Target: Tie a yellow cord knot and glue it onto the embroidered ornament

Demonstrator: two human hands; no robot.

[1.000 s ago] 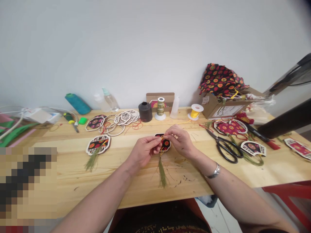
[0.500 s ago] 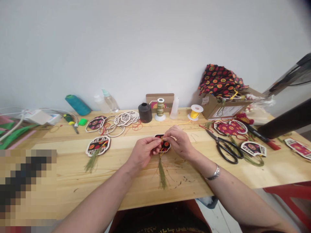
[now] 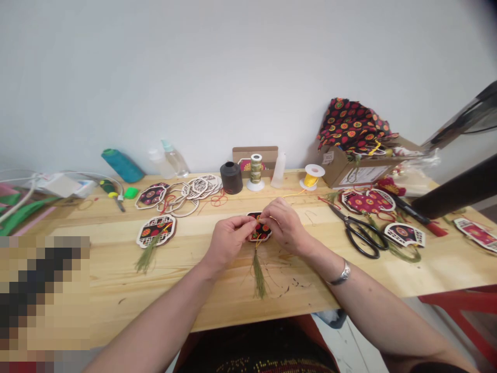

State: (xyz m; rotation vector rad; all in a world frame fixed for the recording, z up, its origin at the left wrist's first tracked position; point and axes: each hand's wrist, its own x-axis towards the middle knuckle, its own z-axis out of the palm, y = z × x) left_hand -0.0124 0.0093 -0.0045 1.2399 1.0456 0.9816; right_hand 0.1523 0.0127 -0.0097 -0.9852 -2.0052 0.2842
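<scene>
Both hands meet over a dark floral fabric ornament (image 3: 259, 234) lying on the wooden table, its green tassel (image 3: 259, 275) pointing toward me. My left hand (image 3: 232, 235) is closed, thumb and forefinger pinched on a short bit of yellow cord above the ornament. Opposite it, my right hand (image 3: 285, 225) pinches the same cord, fingertips nearly touching the left ones. The yellow cord (image 3: 295, 194) runs from behind the right hand to its white spool (image 3: 311, 178). Fingers cover the ornament's upper part and any knot there.
Black-handled scissors (image 3: 363, 235) lie to the right, near a fan-shaped ornament (image 3: 404, 235). A tasselled ornament (image 3: 156, 231) sits at left. Along the wall stand a black thread cone (image 3: 231, 178), a green thread spool (image 3: 256, 173), a white bottle (image 3: 278, 171) and a cardboard box (image 3: 361, 173).
My left fingers have drawn back slightly from under the ornament, showing more of its left side. Both hands still pinch the cord; the view has shifted a little.
</scene>
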